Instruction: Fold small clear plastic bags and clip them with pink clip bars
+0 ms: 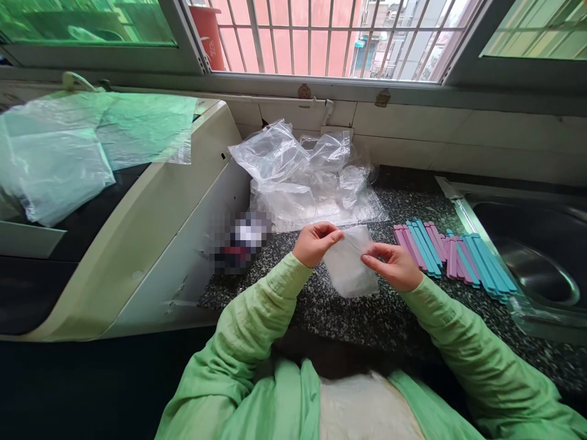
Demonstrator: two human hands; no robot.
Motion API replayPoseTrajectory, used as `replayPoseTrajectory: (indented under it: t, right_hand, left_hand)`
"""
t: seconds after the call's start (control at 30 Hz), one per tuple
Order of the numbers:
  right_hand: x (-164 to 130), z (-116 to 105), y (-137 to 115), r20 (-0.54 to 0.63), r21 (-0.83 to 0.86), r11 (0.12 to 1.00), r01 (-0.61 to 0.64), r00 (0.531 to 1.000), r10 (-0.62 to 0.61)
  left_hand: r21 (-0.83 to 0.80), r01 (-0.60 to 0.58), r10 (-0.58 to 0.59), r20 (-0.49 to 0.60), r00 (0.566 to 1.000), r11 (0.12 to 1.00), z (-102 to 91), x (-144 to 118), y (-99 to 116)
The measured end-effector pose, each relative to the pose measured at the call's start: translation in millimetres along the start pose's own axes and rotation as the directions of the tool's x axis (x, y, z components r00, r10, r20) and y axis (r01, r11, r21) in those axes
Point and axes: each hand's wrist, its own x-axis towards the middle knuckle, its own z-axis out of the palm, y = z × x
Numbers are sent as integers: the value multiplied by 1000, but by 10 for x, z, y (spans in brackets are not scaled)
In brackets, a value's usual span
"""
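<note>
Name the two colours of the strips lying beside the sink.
The strips are turquoise and mauve, best seen in the head view.

Left hand (316, 243) pinching upper-left of small clear bag (352, 272), right hand (397, 266) on its right edge, both over speckled dark counter (316, 315). Pile of crumpled clear plastic (312, 183) just behind, purple and teal strips (488, 266) right of the hands, next to sink (481, 241). Left: cream-sided appliance (183, 195), plastic sheets (149, 125) on top; barred window (309, 36) at back.
</note>
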Motion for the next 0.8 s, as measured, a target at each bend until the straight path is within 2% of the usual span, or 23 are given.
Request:
replayPoseTrajectory:
  t: [0.2, 0.5, 0.8]
  right_hand:
    - [0, 1, -23, -27, 0, 1000, -17, 999, 17]
    - [8, 4, -36, -33, -13, 1000, -21, 999, 20]
    - [16, 4, 16, -9, -115, 991, 68, 998, -69]
  left_hand:
    - [3, -4, 4, -53, 999, 1000, 1, 8, -5]
    - [1, 2, -2, -60, 998, 1000, 13, 10, -1]
    - [-55, -37, 28, -148, 989, 998, -28, 44, -12]
